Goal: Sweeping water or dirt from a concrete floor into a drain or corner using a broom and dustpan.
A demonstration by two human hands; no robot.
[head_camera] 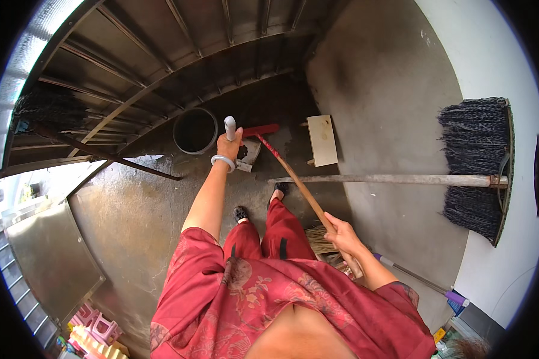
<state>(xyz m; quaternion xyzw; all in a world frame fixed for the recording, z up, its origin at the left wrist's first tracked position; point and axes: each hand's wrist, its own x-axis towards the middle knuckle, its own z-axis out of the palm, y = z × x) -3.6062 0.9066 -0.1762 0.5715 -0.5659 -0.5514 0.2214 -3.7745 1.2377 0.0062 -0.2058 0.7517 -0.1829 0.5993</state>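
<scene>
My left hand [230, 144], with a pale bangle [223, 162] at the wrist, is closed around a white handle [229, 125] whose rounded end points up; what it belongs to below is partly hidden, though a whitish piece [251, 155] shows beside the hand. In my right hand [341, 235] is the wooden handle [303, 188] of a tool with a red head [261, 130]. That head is low near the floor, just beyond my left hand. A round dark bucket [195, 131] stands left of my left hand.
A cream stool [322, 140] is near the right wall. A large push broom [476, 170] leans there, its pole [386, 179] reaching towards my feet. Another dark broom [54, 110] is at the left by metal panels. Straw bristles [319, 240] and a purple-ended pole [420, 278] lie right; pink plastic stools [96, 325], lower left.
</scene>
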